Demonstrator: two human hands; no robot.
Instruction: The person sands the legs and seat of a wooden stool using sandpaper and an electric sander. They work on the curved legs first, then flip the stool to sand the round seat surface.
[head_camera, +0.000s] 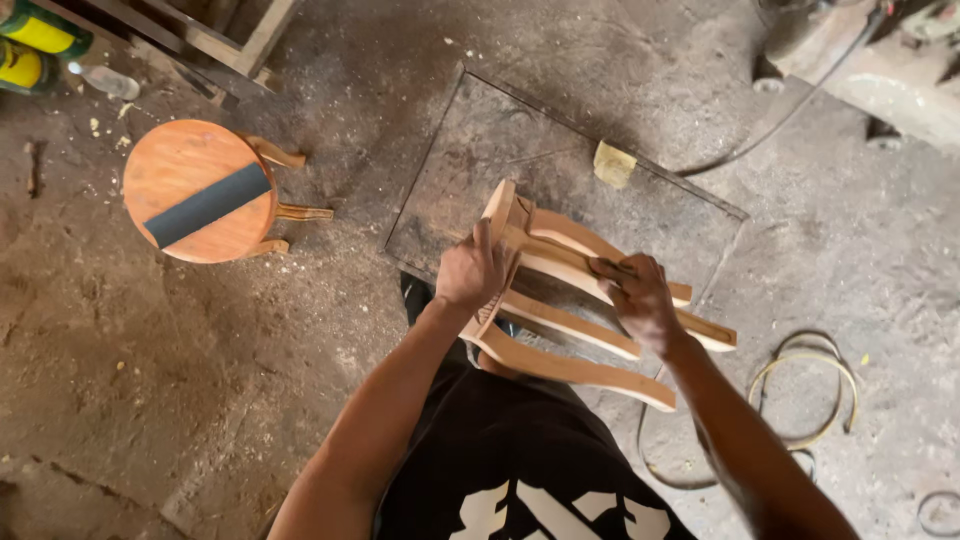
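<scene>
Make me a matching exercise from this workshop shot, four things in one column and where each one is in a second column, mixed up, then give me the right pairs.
Things:
1. left hand
2. right hand
3. dark strip
4. yellow block

Places:
A. lying across the seat of the round stool
B. pressed on a leg of the unfinished stool
C. gripping the seat edge of the unfinished stool
D. on the grey board, near its far edge

Pairs: 1-C, 2-B, 3-A, 4-D
</scene>
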